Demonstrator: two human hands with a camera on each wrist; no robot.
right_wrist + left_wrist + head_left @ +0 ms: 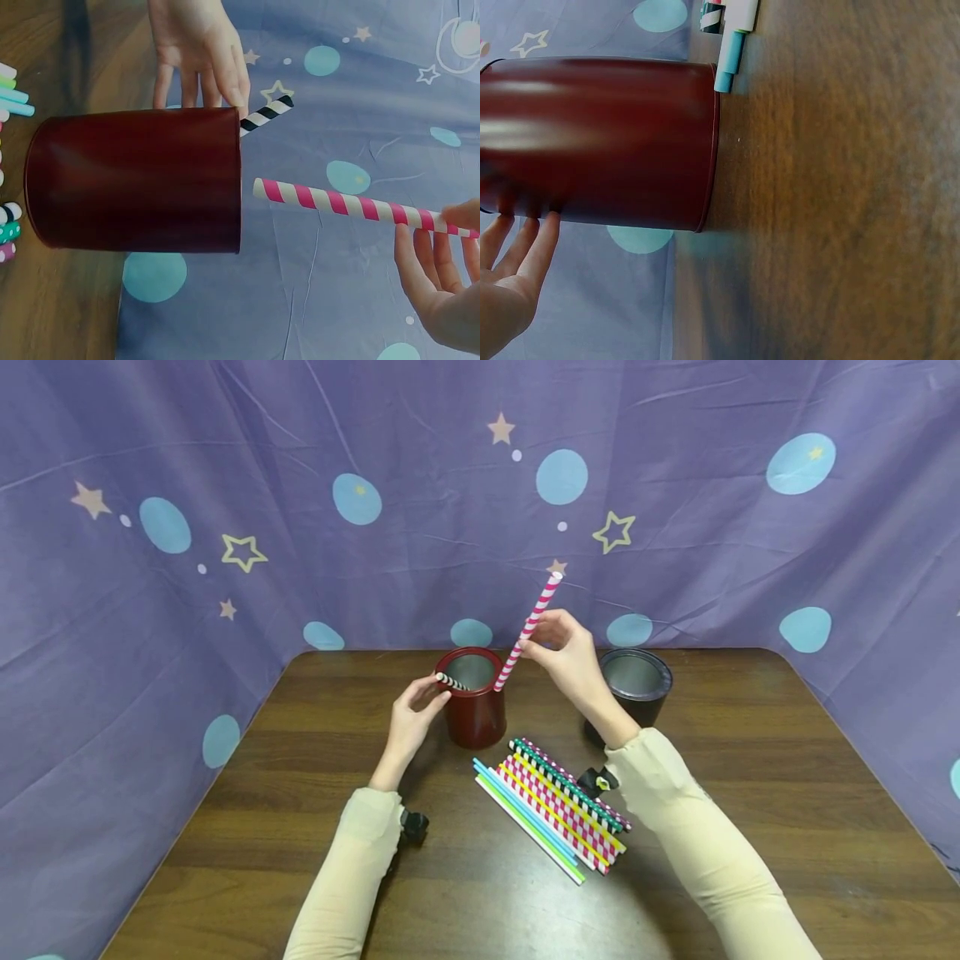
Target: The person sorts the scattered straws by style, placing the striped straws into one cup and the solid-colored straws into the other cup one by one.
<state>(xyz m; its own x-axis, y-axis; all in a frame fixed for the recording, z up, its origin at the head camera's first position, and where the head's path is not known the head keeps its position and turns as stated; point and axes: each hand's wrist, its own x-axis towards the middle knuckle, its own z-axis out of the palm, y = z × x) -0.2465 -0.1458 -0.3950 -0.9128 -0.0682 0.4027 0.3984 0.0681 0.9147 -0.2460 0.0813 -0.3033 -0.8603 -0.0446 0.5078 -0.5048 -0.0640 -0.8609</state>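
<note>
A pink-and-white striped paper straw [529,628] is pinched between the thumb and fingers of my right hand [566,656]. It tilts, and in the right wrist view its lower end is a little above the mouth of the dark red can [135,184]. My left hand [412,718] touches the can's left side near the rim, its fingers [536,251] fairly straight against the wall. Inside the upright can leans a black-and-white striped straw [268,115], its tip above the rim and its lower part hidden.
On the table [300,860], in front of the red can, lies a slanted row of several paper straws [555,810] in green, blue, yellow, pink and purple patterns. A black can [636,681] stands at the back right, partly behind my right forearm. A patterned purple curtain [420,577] hangs behind.
</note>
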